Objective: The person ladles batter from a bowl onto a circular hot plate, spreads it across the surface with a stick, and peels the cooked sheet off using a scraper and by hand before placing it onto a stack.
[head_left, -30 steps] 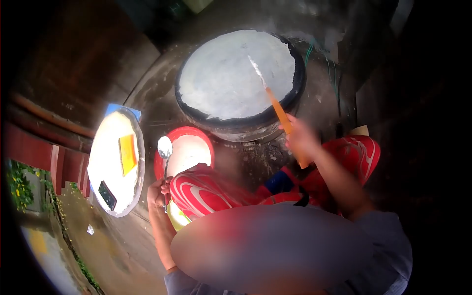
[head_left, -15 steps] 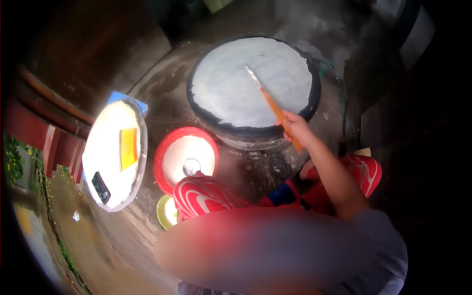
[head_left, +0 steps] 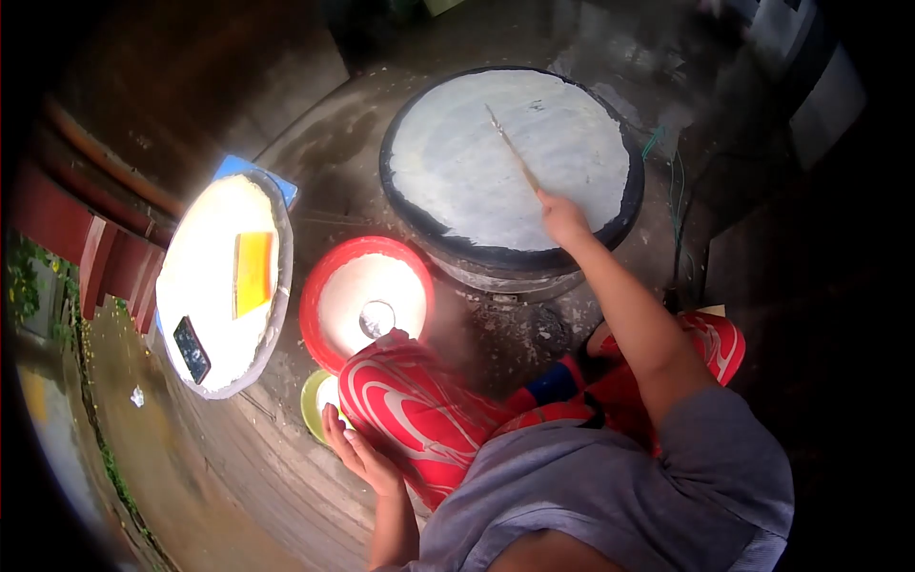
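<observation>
My right hand [head_left: 566,219] is closed around a long flat wooden spatula [head_left: 517,158]. Its far end is coated white and lies over a wide thin sheet of batter [head_left: 448,162] on a round black griddle [head_left: 410,212]; whether it touches the sheet I cannot tell. Small marks show near the sheet's far side. My left hand [head_left: 360,452] is beside my left knee with fingers stretched out, holding nothing. Just beyond its fingertips is a small green bowl [head_left: 311,404] with white contents, partly hidden by my leg.
A red basin [head_left: 315,319] of white batter with a round ladle-like piece [head_left: 376,318] stands left of the griddle. Farther left, a large round tray [head_left: 250,377] bears a yellow object [head_left: 254,272] and a phone [head_left: 192,350]. Green cords [head_left: 679,191] run right of the griddle.
My left hand has come into view beside the green bowl. The spatula has turned from its broad face to its thin edge, with my right hand's grip rolled over.
</observation>
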{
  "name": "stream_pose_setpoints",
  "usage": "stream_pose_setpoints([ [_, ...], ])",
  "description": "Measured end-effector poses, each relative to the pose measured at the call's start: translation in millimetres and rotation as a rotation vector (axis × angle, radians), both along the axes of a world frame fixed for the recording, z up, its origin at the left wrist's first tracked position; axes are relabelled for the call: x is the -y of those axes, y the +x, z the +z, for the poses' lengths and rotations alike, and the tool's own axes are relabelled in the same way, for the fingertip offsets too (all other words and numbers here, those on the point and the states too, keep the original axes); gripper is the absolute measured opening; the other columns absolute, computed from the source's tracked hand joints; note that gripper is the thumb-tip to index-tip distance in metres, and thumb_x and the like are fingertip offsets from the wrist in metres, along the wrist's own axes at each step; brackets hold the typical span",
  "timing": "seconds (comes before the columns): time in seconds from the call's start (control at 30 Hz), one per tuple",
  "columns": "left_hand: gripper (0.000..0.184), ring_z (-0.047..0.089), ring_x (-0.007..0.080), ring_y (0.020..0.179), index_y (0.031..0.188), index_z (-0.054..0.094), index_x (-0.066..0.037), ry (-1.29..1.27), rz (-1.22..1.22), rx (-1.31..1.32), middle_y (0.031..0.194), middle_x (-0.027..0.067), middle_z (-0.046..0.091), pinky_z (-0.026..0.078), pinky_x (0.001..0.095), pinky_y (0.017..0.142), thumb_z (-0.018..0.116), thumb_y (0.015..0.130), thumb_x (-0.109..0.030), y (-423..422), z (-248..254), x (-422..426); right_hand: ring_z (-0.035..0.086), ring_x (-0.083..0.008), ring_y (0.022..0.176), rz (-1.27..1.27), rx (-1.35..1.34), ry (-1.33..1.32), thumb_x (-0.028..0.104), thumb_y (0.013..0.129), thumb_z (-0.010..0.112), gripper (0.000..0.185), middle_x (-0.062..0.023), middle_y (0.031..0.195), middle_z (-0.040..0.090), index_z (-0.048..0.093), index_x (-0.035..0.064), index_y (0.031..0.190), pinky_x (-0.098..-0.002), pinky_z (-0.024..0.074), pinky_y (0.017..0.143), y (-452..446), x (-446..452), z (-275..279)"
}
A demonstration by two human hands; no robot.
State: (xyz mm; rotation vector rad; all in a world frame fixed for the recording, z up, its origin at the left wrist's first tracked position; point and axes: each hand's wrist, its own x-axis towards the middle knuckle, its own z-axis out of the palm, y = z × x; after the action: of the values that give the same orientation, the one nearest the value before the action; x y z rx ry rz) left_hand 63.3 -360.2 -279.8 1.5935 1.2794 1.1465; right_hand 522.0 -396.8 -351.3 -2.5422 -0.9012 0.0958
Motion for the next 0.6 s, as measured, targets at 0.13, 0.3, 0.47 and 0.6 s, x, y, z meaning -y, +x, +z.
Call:
stream_pose_setpoints([
  [0.13,0.048,0.03,0.0356,0.124,0.125,0.041,0.006,0.345,-0.074,-0.2,0.132,0.0212,0.035,0.02,0.046,0.103,0.03,0.093,-0.028,17.8,16.8,8.5,0.036,-0.0098,0.049,-0.157,-0.868,0.311,0.018,0.092,0.039,0.035,-0.001,0.068,0.046,0.05,0.0181,0.125,-0.0235,0.0325,0.04,-27.2,15.4,47.4],
  [0.3,0.052,0.021,0.0382,0.127,0.126,0.04,0.005,0.413,-0.138,-0.402,0.134,0.0216,0.032,0.015,0.0497,0.103,0.031,0.092,-0.032,22.5,13.8,9.6,0.033,-0.0083,0.049,-0.357,-1.178,0.668,0.014,0.093,0.032,0.04,-0.0035,0.074,0.047,0.039,0.0192,0.133,-0.0209,0.0295,0.04,1.2,45.6,47.1],
  [0.47,0.053,0.021,0.0381,0.126,0.126,0.04,0.005,0.428,-0.151,-0.435,0.133,0.0216,0.032,0.014,0.05,0.103,0.03,0.091,-0.033,28.1,16.9,8.0,0.04,-0.0134,0.048,-0.374,-1.015,0.608,0.018,0.094,0.036,0.041,-0.0095,0.08,0.054,0.035,0.0182,0.135,-0.0274,0.0349,0.04,45.2,39.4,35.3],
  [0.6,0.053,0.021,0.0379,0.126,0.126,0.04,0.005,0.408,-0.15,-0.45,0.133,0.021,0.033,0.014,0.0502,0.103,0.03,0.091,-0.033,30.8,19.0,8.4,0.049,-0.0185,0.051,-0.262,-0.548,0.207,0.021,0.091,0.042,0.04,-0.0113,0.084,0.059,0.043,0.0178,0.13,-0.0325,0.0397,0.043,71.3,20.1,18.6],
])
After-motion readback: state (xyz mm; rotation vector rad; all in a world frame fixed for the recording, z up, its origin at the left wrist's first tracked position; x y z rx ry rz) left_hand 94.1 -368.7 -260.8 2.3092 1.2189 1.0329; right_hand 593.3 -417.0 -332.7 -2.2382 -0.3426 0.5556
